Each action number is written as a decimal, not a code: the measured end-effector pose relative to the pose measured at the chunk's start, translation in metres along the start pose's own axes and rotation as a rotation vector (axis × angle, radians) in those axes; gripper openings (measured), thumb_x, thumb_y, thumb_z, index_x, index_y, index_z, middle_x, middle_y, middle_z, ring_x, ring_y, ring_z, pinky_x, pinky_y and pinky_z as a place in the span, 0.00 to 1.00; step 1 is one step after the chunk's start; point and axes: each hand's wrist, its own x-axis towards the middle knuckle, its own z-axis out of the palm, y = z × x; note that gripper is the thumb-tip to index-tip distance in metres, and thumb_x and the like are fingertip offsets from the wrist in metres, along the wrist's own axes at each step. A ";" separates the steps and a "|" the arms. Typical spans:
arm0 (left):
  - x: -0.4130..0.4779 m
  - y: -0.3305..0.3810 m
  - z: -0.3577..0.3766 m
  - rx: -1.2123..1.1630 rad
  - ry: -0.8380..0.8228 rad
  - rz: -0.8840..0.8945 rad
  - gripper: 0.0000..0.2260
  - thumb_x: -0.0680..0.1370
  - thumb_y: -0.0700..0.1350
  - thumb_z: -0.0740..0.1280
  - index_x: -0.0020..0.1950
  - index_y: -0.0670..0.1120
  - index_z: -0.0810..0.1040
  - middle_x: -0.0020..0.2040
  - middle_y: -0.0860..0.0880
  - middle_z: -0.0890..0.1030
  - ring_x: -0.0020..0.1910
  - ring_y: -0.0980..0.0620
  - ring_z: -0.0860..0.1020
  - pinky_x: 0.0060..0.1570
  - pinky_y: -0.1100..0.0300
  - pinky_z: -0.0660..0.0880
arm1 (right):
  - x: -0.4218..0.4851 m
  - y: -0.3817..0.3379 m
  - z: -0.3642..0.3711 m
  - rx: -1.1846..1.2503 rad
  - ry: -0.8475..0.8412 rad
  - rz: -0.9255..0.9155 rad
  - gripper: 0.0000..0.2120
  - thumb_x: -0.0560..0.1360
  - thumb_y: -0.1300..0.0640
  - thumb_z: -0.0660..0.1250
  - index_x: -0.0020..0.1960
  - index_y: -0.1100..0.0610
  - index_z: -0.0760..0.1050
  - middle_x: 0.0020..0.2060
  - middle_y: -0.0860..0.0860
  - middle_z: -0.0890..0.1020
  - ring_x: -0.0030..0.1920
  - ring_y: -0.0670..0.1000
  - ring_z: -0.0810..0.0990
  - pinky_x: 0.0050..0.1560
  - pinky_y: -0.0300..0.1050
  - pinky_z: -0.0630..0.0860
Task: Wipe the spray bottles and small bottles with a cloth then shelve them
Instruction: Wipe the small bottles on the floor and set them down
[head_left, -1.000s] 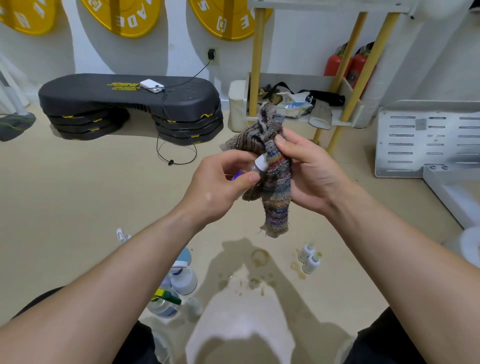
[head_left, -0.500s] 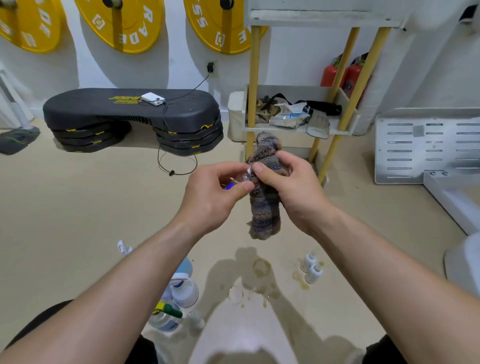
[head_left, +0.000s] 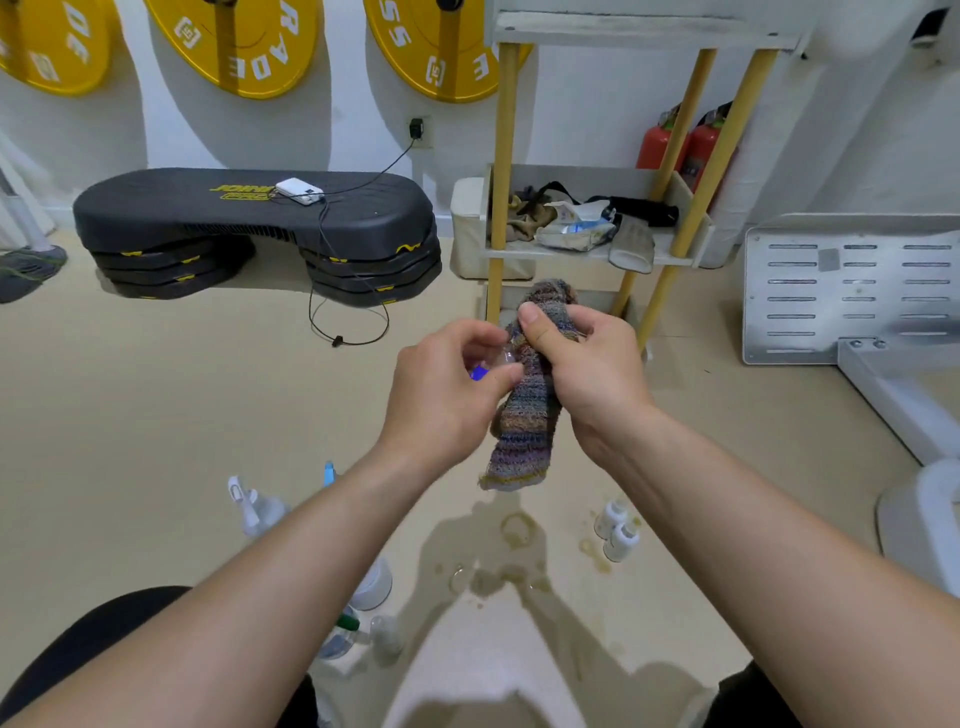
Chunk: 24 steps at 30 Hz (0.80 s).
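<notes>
Left hand (head_left: 441, 395): fingers curled, thumb and fingertips pinching a small clear bottle (head_left: 500, 360) with a blue mark on its side. Most of the bottle is hidden by the fingers and its cap end cannot be seen.

Right hand (head_left: 584, 374): closed around a knitted cloth (head_left: 524, 431), thumb on top, pressing the cloth against the end of the bottle nearest it. The two hands meet at the bottle. The free end of the cloth hangs straight down between the wrists.

On the floor below the right wrist are two small white bottles (head_left: 615, 530), upright and just beside each other, next to some wet spots. Wet rings and patches (head_left: 517, 530) also lie on the floor beneath the hanging cloth.

Beneath and beside the left forearm is a cluster of spray bottles (head_left: 257, 512), partly covered by the arm; their number cannot be told.

Beyond both hands stands the shelf (head_left: 561, 256), with yellow posts. Its middle tier holds loose clutter. The tier directly behind the cloth is mostly hidden, and what it holds cannot be told.
</notes>
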 end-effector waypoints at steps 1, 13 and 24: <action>0.004 0.000 -0.003 -0.126 -0.049 -0.072 0.10 0.74 0.42 0.76 0.54 0.48 0.81 0.42 0.52 0.85 0.41 0.57 0.82 0.45 0.63 0.77 | -0.001 -0.003 -0.002 0.064 -0.063 -0.012 0.09 0.78 0.57 0.72 0.52 0.63 0.81 0.40 0.56 0.86 0.41 0.54 0.84 0.47 0.52 0.81; 0.011 -0.004 -0.006 -0.653 -0.330 -0.292 0.07 0.82 0.42 0.66 0.57 0.42 0.79 0.44 0.47 0.83 0.39 0.54 0.82 0.41 0.61 0.79 | -0.001 -0.011 -0.007 0.339 -0.208 0.053 0.06 0.77 0.67 0.68 0.54 0.64 0.78 0.47 0.61 0.84 0.45 0.58 0.83 0.49 0.52 0.83; 0.009 -0.002 0.007 -0.836 -0.073 -0.397 0.06 0.81 0.39 0.67 0.55 0.38 0.81 0.39 0.48 0.85 0.32 0.56 0.81 0.32 0.65 0.77 | -0.014 0.012 0.028 0.076 -0.076 -0.022 0.11 0.86 0.52 0.57 0.55 0.51 0.77 0.48 0.50 0.86 0.48 0.48 0.84 0.49 0.44 0.82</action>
